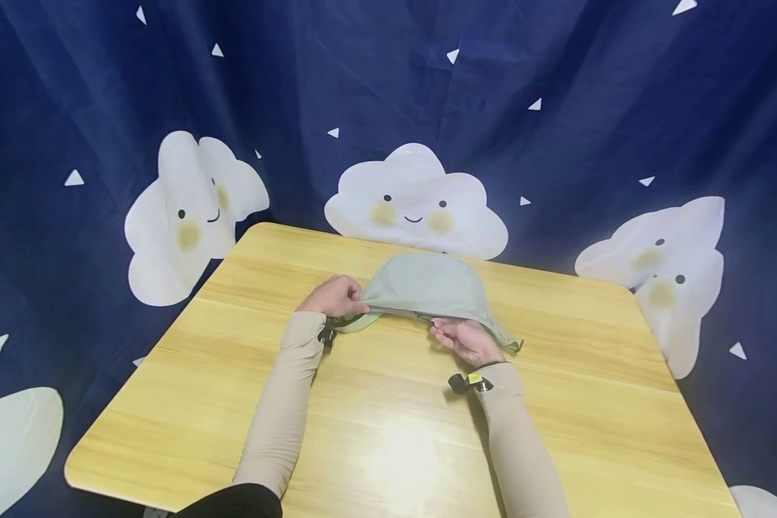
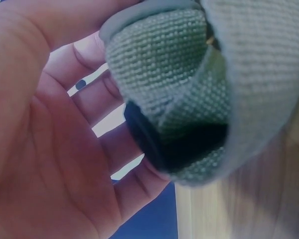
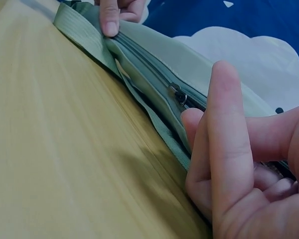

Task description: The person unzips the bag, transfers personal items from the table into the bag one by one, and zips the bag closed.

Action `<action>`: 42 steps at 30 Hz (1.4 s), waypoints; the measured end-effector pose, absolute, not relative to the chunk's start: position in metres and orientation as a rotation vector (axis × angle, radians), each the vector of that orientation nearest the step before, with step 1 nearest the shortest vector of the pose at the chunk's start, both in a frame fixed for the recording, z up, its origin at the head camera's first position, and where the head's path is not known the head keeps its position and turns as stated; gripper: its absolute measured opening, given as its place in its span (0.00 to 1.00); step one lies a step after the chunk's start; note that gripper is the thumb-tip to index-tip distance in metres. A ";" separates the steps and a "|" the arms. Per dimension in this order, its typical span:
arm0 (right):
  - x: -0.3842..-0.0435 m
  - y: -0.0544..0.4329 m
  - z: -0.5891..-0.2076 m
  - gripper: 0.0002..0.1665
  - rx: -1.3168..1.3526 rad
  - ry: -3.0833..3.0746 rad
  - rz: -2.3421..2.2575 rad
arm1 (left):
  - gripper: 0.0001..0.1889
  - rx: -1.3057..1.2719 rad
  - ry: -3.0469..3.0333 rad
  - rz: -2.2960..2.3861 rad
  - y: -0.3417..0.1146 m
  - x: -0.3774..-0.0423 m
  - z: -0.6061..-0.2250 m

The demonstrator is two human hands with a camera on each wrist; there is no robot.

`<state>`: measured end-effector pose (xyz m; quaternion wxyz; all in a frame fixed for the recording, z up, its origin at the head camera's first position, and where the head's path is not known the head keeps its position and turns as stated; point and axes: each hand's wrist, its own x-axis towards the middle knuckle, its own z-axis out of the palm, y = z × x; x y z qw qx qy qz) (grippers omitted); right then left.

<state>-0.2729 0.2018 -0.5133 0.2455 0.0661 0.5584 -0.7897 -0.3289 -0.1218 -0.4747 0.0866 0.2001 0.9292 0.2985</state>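
A pale green waist bag (image 1: 427, 284) stands on the table, its zipper (image 3: 144, 60) running along the top edge nearest me. At the bag's left end, my left hand (image 1: 337, 296) pinches the fabric by the zipper's end between thumb and fingers. Looped webbing strap (image 2: 264, 64) with a dark piece inside the loop hangs beside that palm in the left wrist view. My right hand (image 1: 469, 339) is at the zipper's right part, fingers curled around the pull below the metal slider (image 3: 179, 94). One of its fingers points up, straight. The zipper appears closed left of the slider.
The light wooden table (image 1: 375, 432) has rounded corners. A dark blue curtain (image 1: 285, 86) with white clouds and small triangles hangs behind and around it. Near the bag's right end, a short strap end (image 1: 514, 346) lies on the table. A small camera (image 1: 469, 383) sits on my right wrist.
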 end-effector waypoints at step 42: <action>-0.270 0.215 -0.514 0.14 0.182 1.546 -2.125 | 0.22 0.579 2.767 0.927 -0.124 -0.328 -0.476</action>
